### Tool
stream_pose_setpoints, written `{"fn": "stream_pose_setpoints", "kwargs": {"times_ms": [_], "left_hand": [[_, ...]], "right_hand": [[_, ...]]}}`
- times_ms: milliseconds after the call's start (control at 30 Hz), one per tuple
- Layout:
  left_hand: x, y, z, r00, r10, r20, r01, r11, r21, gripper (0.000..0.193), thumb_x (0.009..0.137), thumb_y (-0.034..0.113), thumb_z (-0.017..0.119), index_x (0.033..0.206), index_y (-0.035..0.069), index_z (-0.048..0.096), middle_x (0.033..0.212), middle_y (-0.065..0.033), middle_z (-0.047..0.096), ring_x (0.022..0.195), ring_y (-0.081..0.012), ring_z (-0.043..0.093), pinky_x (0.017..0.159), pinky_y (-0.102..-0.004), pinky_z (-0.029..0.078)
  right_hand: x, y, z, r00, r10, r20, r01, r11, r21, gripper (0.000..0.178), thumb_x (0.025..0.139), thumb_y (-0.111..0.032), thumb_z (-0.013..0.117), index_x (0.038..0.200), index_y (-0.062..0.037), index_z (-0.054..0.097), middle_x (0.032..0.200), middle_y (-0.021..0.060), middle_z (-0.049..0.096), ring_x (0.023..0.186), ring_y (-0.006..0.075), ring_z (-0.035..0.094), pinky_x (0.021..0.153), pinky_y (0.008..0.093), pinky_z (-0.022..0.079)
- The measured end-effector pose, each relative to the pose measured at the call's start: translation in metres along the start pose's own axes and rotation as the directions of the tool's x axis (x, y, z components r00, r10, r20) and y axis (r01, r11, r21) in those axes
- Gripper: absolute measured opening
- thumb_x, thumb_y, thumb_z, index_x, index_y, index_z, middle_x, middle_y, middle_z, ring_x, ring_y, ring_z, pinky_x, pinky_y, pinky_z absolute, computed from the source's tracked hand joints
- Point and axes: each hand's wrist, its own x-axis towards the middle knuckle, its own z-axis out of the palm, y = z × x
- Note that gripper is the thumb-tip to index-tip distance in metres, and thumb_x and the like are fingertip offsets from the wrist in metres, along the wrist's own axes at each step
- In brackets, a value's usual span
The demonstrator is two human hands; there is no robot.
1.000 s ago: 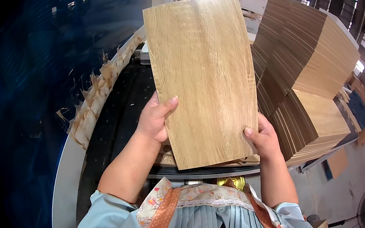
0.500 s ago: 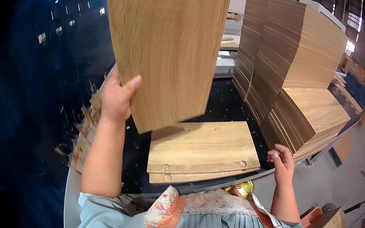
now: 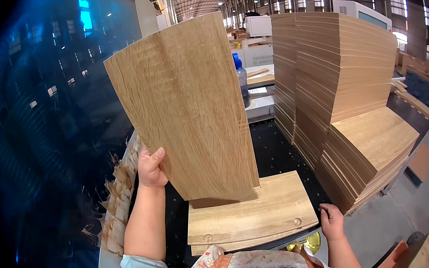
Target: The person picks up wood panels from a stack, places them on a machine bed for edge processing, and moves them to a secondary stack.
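Note:
My left hand (image 3: pixel 152 166) grips a wood-grain panel (image 3: pixel 189 110) by its lower left edge, thumb on the face. The panel stands upright and slightly tilted in the air. Under it, two similar wooden boards (image 3: pixel 252 213) lie stacked on a black table (image 3: pixel 267 143); the top one has a round hole near each front corner. My right hand (image 3: pixel 333 221) rests by the table's front edge, right of those boards, its fingers curled in with nothing seen in them.
Tall stacks of panels (image 3: pixel 319 66) rise on the right, with a lower pile (image 3: pixel 377 137) before them. A blue-capped bottle (image 3: pixel 241 79) stands behind the held panel. Along the left run a dark blue glossy panel (image 3: pixel 62 127) and a ragged brown fringe (image 3: pixel 120 203). Something gold-coloured (image 3: pixel 310 243) shows below the front edge.
The held panel has turned more upright, and its lower end sits lower in view. My right hand's fingers have curled in. The whole view has tilted up, showing more of the hall.

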Motion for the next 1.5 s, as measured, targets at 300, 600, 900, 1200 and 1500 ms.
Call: {"fn": "stream_pose_setpoints", "kwargs": {"times_ms": [300, 600, 900, 1200, 1500], "left_hand": [[0.014, -0.008, -0.016, 0.999, 0.035, -0.041, -0.034, 0.999, 0.024, 0.053, 0.081, 0.013, 0.065, 0.128, 0.003, 0.043, 0.124, -0.0105, 0.054, 0.113, -0.0250, 0.053, 0.093, -0.0381, 0.045], [0.025, -0.026, -0.037, 0.997, 0.063, 0.054, -0.083, 0.758, 0.646, 0.041, 0.081, 0.001, 0.059, 0.121, 0.003, 0.051, 0.115, -0.0055, 0.059, 0.108, -0.0189, 0.055, 0.092, -0.0307, 0.041], [-0.001, -0.094, -0.106, 0.885, -0.304, 0.352, -0.436, -0.275, 0.857, 0.035, 0.073, 0.000, 0.054, 0.108, 0.007, 0.055, 0.104, -0.0109, 0.063, 0.091, -0.0293, 0.061, 0.075, -0.0373, 0.050], [-0.035, -0.120, -0.155, 0.870, -0.459, 0.180, -0.371, -0.371, 0.851, 0.042, 0.079, 0.010, 0.052, 0.121, 0.012, 0.050, 0.126, -0.0100, 0.052, 0.116, -0.0301, 0.049, 0.093, -0.0435, 0.042], [-0.039, -0.142, -0.130, 0.702, -0.671, -0.237, 0.042, -0.294, 0.955, 0.064, 0.086, 0.050, 0.052, 0.140, 0.019, 0.034, 0.149, -0.0079, 0.024, 0.140, -0.0269, 0.011, 0.108, -0.0604, 0.009]], "right_hand": [[-0.005, 0.021, 0.028, 0.993, 0.074, -0.095, -0.073, 0.997, 0.013, 0.018, 0.079, 0.004, 0.050, 0.094, 0.0028, 0.060, 0.084, 0.0181, 0.062, 0.074, 0.0293, 0.063, 0.069, 0.0361, 0.050], [-0.004, 0.019, 0.027, 0.982, 0.176, -0.064, -0.177, 0.984, -0.014, 0.017, 0.083, 0.001, 0.049, 0.096, 0.0032, 0.060, 0.087, 0.0179, 0.063, 0.076, 0.0271, 0.064, 0.070, 0.0349, 0.050], [-0.005, 0.023, 0.028, 0.973, 0.223, -0.057, -0.221, 0.975, 0.035, 0.016, 0.086, -0.005, 0.051, 0.098, 0.0031, 0.059, 0.086, 0.0148, 0.063, 0.075, 0.0217, 0.062, 0.071, 0.0317, 0.049], [-0.011, 0.028, 0.028, 0.961, 0.273, -0.031, -0.272, 0.961, 0.042, 0.016, 0.087, -0.006, 0.052, 0.097, 0.0043, 0.059, 0.086, 0.0142, 0.062, 0.074, 0.0202, 0.060, 0.070, 0.0298, 0.048], [-0.010, 0.025, 0.028, 0.946, 0.325, -0.009, -0.322, 0.941, 0.101, 0.017, 0.089, -0.008, 0.051, 0.098, 0.0050, 0.057, 0.085, 0.0099, 0.060, 0.075, 0.0152, 0.055, 0.071, 0.0267, 0.045]]}}
